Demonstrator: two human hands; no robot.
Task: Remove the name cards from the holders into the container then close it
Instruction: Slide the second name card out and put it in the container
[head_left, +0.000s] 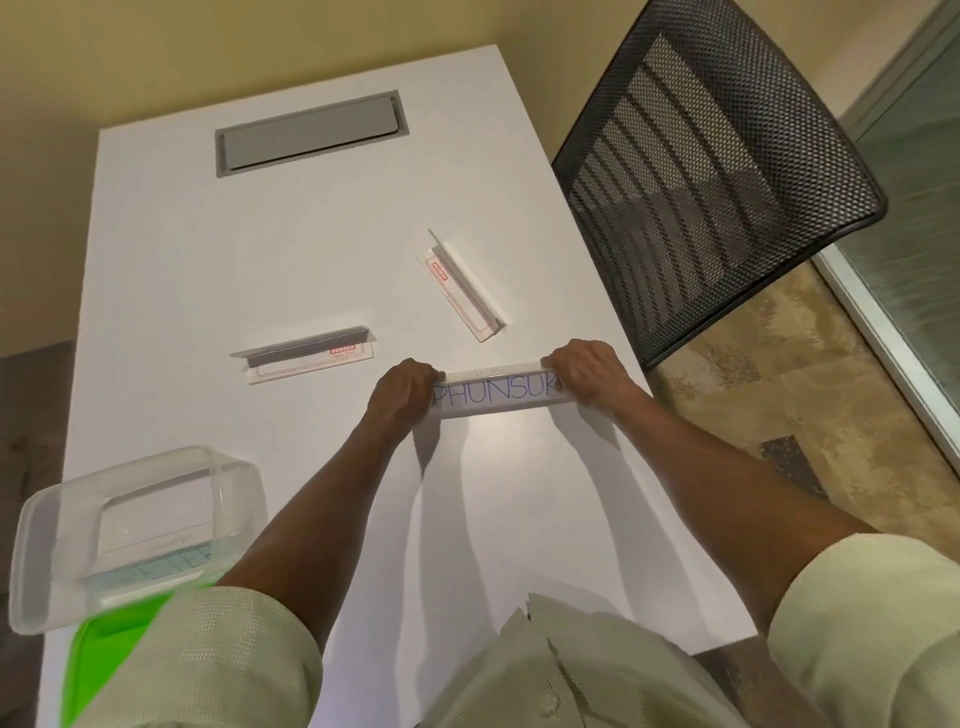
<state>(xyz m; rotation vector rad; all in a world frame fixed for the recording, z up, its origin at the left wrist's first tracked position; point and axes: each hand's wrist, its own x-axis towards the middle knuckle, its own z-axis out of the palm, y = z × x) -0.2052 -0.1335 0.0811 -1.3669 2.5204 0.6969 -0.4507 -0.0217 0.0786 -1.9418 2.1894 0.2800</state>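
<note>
Head view: both hands grip one clear holder (501, 397) at centre right of the frame, the left hand (405, 387) curled round its left end, the right hand (584, 371) round its right end. A name card (493, 399) reading PHUNSUK sits inside it. Two more holders (306, 356) (460, 286) lie on the white desk (260, 260) above. At lower left, a clear container (130, 525) holds cards, over a green lid (104, 654).

The surface (291, 249) is looking smooth, matt white. The holders (306, 356) and container (52, 525) are showing as clear glossy plastic; the chair (711, 171) black mesh.
</note>
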